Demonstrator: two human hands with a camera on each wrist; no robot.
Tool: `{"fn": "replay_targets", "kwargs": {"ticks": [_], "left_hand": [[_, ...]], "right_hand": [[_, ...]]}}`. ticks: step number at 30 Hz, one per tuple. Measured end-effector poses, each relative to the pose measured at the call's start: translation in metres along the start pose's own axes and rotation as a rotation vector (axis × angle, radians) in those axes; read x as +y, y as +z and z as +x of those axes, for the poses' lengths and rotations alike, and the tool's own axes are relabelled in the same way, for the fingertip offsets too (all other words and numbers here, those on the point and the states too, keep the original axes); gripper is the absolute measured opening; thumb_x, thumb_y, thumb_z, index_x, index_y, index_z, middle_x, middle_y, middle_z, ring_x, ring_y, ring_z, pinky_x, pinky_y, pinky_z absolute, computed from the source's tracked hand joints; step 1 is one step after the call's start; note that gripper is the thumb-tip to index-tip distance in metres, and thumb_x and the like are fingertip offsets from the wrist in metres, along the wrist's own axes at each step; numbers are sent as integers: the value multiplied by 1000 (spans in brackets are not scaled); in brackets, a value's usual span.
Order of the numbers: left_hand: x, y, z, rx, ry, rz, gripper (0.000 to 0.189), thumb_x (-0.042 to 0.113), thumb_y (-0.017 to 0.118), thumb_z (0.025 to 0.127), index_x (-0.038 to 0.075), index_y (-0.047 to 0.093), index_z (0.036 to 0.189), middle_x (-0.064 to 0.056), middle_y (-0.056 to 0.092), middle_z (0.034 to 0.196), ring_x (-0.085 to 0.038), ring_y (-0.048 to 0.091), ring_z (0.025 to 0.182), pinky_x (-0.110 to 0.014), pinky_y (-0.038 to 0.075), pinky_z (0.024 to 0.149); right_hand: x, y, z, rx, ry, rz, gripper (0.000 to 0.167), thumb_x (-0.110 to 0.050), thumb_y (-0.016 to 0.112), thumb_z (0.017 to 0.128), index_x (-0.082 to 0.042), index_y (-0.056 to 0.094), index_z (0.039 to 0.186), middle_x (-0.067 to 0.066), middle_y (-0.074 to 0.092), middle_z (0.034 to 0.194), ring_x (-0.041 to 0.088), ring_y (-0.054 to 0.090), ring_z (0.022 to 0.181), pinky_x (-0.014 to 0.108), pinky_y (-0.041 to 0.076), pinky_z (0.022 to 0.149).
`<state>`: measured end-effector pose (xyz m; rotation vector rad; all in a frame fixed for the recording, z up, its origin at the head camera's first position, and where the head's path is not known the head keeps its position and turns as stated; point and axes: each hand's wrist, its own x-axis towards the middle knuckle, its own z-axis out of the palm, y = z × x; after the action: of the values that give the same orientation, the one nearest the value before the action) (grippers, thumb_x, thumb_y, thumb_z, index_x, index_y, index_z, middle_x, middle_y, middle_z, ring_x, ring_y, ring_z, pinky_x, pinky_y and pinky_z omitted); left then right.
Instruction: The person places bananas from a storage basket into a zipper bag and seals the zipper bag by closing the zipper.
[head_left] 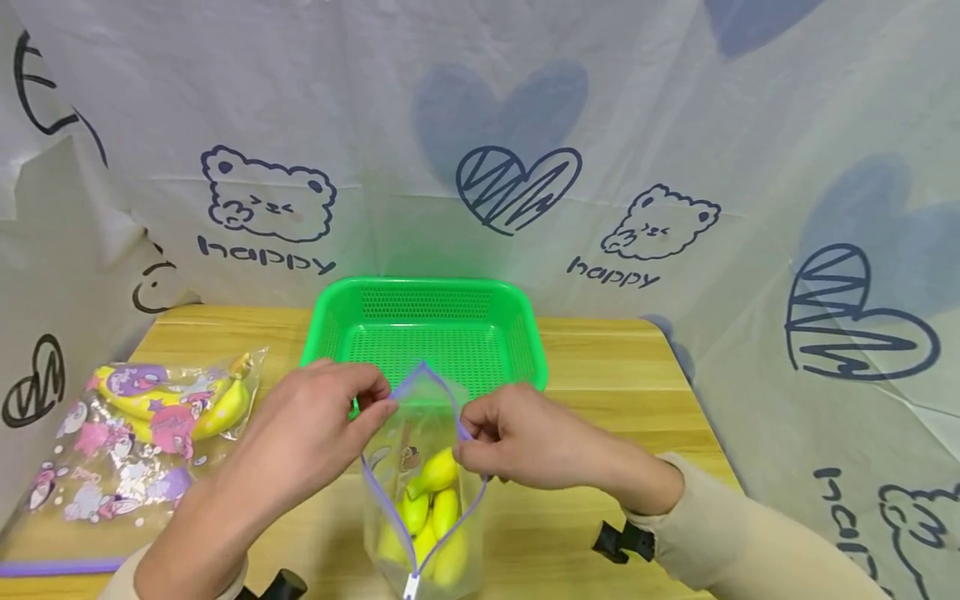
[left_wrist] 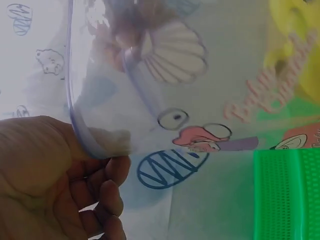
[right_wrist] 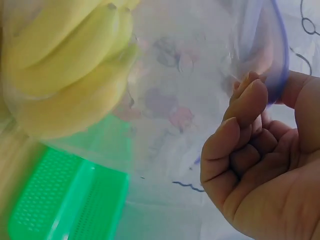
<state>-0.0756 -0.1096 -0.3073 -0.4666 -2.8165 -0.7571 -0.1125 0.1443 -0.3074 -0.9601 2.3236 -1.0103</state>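
Observation:
A clear printed zip bag [head_left: 390, 500] with a purple zip edge hangs between both hands, its mouth spread apart. Several yellow bananas [head_left: 447, 525] lie in the lower part of the bag; in the right wrist view the bananas [right_wrist: 75, 60] show through the film. My left hand [head_left: 315, 421] pinches the left side of the rim between thumb and fingers. On the opposite side, my right hand [head_left: 517, 437] pinches the rim with curled fingers. A white slider [head_left: 412, 586] sits at the near end of the zip.
Behind the bag stands a green perforated basket [head_left: 427, 287] on the wooden table [head_left: 622, 367]. At the left lies a second printed zip bag [head_left: 142, 442] with bananas [head_left: 225, 412] inside. A printed white curtain [head_left: 390, 125] encloses the back and sides.

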Motion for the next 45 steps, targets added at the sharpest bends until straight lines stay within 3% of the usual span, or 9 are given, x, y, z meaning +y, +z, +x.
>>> {"fn": "replay_targets", "kwargs": {"ticks": [4,7,11,15,18,22,28,37,45], "left_hand": [[-5,4,6,32,81,39,11,20,80,94,24,72,86,15,68,80,-14,53,75,-32,43,66],[-8,4,10,58,103,58,10,18,80,93,22,74,86,11,70,82,-14,56,76,-34,45,68],[-11,4,12,67,110,73,10,18,81,93,21,74,87,10,71,83,-15,58,78,-36,47,71],[-13,5,14,67,142,72,8,20,82,92,22,76,88,11,71,84,-15,60,80,-37,48,72],[-16,5,15,69,172,64,5,21,83,91,22,78,90,11,71,84,-16,61,80,-38,49,72],[-20,3,16,66,163,50,5,21,83,92,22,78,90,12,70,84,-15,62,80,-39,50,72],[-25,-1,14,8,119,39,5,22,82,92,22,76,93,12,70,87,-14,64,83,-41,52,76],[-42,-8,8,-111,109,108,8,18,76,89,25,71,91,12,71,92,-14,64,85,-46,52,75],[-54,0,21,-16,-4,16,8,20,70,99,20,77,95,3,74,92,-17,59,76,-38,48,69]], "right_hand": [[7,1,1,-16,-1,62,34,-23,62,107,-14,63,74,-7,62,63,7,57,55,23,45,51],[13,-8,4,73,18,86,32,-26,57,110,-10,71,86,0,68,74,15,64,65,27,52,57],[23,-19,18,213,31,-86,22,-17,54,110,-10,72,121,2,72,97,18,68,85,32,57,73],[37,-24,41,177,-84,-310,45,-7,55,107,-13,55,151,6,67,138,24,63,126,41,51,107],[45,-24,53,137,-194,-379,37,-8,62,105,-13,64,141,5,66,141,26,58,137,45,41,119],[47,-26,52,140,-226,-403,9,-18,70,102,-15,74,109,-3,73,113,19,63,114,40,48,106],[39,-36,35,148,-170,-293,10,-22,65,104,-20,66,94,-8,68,97,12,59,90,32,51,84],[49,-64,3,269,-70,-209,14,-14,63,95,-20,63,82,-7,66,86,15,61,85,33,49,77],[58,-79,-3,338,39,-340,15,-12,62,94,-19,63,81,-6,60,74,13,53,63,28,43,61]]}}
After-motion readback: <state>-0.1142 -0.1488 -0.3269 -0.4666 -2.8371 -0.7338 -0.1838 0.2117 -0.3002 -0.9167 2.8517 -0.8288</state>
